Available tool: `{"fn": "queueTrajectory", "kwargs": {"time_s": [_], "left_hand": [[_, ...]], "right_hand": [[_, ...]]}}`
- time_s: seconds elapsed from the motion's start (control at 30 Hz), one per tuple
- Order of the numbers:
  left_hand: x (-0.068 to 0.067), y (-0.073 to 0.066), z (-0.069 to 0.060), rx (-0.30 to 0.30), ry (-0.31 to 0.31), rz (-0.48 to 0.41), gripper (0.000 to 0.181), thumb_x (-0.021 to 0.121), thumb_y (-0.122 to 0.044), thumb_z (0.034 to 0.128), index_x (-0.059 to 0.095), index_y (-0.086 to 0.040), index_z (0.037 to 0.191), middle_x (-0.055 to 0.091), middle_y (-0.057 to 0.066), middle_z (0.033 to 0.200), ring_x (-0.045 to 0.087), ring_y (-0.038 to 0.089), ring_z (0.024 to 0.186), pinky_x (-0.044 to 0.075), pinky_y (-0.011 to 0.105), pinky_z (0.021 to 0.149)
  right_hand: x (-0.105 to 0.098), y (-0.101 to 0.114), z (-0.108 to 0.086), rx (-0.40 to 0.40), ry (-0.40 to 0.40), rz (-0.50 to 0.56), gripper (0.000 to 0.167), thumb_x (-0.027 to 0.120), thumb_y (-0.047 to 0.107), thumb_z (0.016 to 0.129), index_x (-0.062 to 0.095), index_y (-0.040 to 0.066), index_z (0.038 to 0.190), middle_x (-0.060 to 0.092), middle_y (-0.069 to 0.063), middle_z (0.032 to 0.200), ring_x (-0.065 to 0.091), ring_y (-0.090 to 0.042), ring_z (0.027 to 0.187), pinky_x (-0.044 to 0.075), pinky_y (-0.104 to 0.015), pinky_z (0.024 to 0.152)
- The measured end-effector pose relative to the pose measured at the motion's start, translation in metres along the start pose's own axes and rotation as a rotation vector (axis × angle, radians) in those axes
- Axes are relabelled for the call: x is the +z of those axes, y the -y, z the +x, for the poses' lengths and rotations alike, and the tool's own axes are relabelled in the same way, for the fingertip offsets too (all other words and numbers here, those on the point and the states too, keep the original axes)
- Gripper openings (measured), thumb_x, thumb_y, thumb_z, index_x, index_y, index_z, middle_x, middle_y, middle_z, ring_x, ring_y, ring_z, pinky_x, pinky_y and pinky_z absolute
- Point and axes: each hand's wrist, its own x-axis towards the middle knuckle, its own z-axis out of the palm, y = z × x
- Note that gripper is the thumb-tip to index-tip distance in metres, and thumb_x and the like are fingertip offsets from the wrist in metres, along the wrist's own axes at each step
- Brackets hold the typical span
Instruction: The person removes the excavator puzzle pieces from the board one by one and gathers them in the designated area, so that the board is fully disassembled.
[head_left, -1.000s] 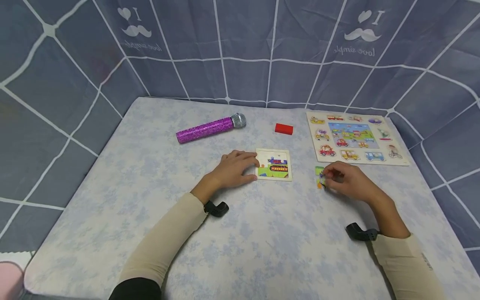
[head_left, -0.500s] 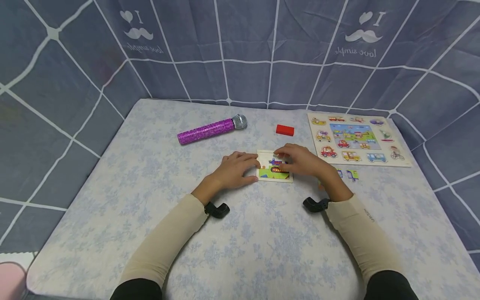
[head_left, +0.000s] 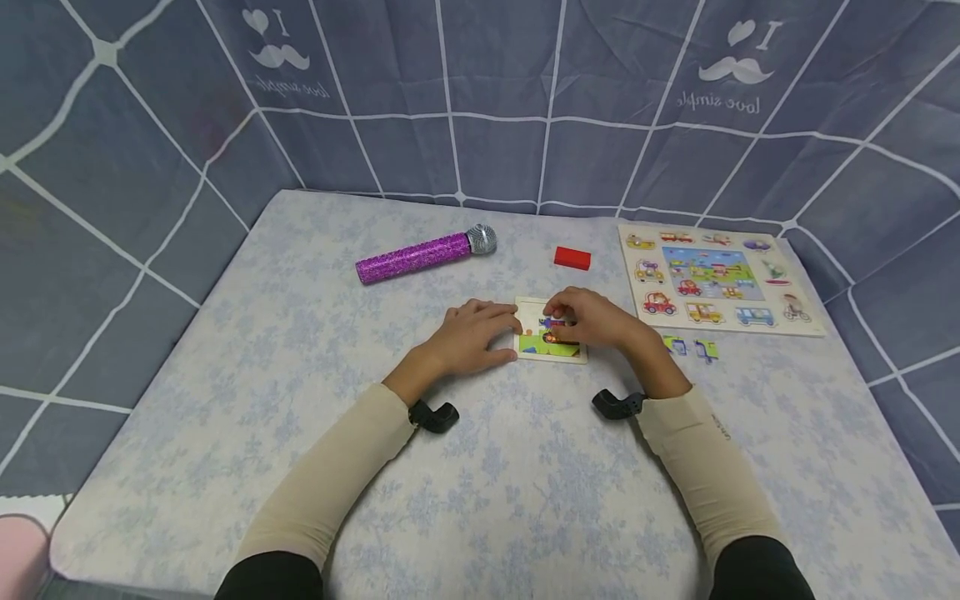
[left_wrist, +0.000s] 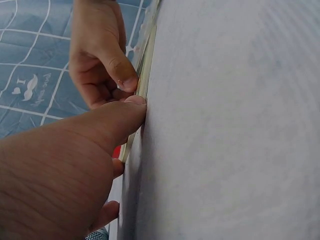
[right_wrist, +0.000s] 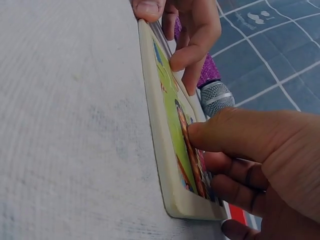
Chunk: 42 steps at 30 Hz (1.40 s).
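Note:
A small framed picture puzzle [head_left: 534, 344] lies flat on the table, showing a digger-like vehicle on green ground. My left hand [head_left: 472, 339] holds its left edge, with the thumb at the near corner. In the right wrist view, the left index finger bends over the pale wooden frame [right_wrist: 158, 135]. My right hand [head_left: 591, 318] is over the puzzle's right half, thumb and fingers curled at a puzzle piece of the vehicle picture; its fingertips are partly hidden. Two loose puzzle pieces, one purple and green [head_left: 705, 350], the other blue and green [head_left: 675, 345], lie right of that wrist.
A purple glitter microphone [head_left: 416, 257] lies beyond the left hand. Behind the puzzle is a red block [head_left: 572, 257]. A large wooden vehicle puzzle board [head_left: 795, 330] stands flat at the back right. Grey tile-patterned curtains [head_left: 495, 158] hang behind the table.
My right hand has moved left from the loose pieces to the small puzzle, then stayed there. Its move uncovered the loose pieces at the right. My left hand has stayed at the puzzle's edge.

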Motion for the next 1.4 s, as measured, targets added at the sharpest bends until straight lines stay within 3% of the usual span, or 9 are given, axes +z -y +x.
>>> {"fn": "queueTrajectory", "kwargs": {"time_s": [0.37,0.77,1.13,1.4], "left_hand": [[-0.0012,-0.0003,-0.0026,0.0,0.003,-0.015,0.04,0.06,-0.047,0.1007,0.057,-0.028,0.136,0.034,-0.002,0.161,0.032,0.03,0.142,0.032,0.056,0.1],[-0.0025,0.0008,-0.0015,0.004,-0.013,-0.015,0.041,0.061,-0.047,0.1002,0.058,-0.029,0.136,0.035,-0.002,0.161,0.032,0.031,0.142,0.032,0.056,0.099],[-0.0013,0.0003,-0.0001,0.006,-0.006,-0.012,0.041,0.061,-0.047,0.1001,0.057,-0.029,0.136,0.035,-0.002,0.161,0.032,0.031,0.142,0.032,0.056,0.099],[-0.0012,0.0,-0.0008,0.008,-0.007,-0.014,0.04,0.061,-0.047,0.1,0.058,-0.029,0.136,0.035,-0.002,0.161,0.032,0.031,0.142,0.032,0.057,0.099]], "right_hand": [[0.0003,0.0022,0.0001,-0.042,-0.033,-0.019,0.027,0.078,0.008,0.088,0.065,0.001,0.11,0.061,-0.01,0.102,0.055,-0.025,0.094,0.047,-0.042,0.085],[-0.0025,-0.0006,-0.0001,-0.027,-0.018,0.087,0.024,0.075,0.004,0.091,0.063,0.002,0.112,0.059,-0.005,0.09,0.052,-0.021,0.081,0.045,-0.035,0.072],[-0.0011,-0.0011,-0.0025,-0.009,-0.04,0.089,0.028,0.074,0.001,0.091,0.068,0.0,0.118,0.062,-0.007,0.095,0.054,-0.021,0.082,0.046,-0.037,0.075],[-0.0034,-0.0021,-0.0055,-0.057,-0.039,0.152,0.032,0.071,-0.006,0.09,0.067,-0.002,0.121,0.062,-0.009,0.101,0.056,-0.025,0.091,0.049,-0.041,0.083]]}}
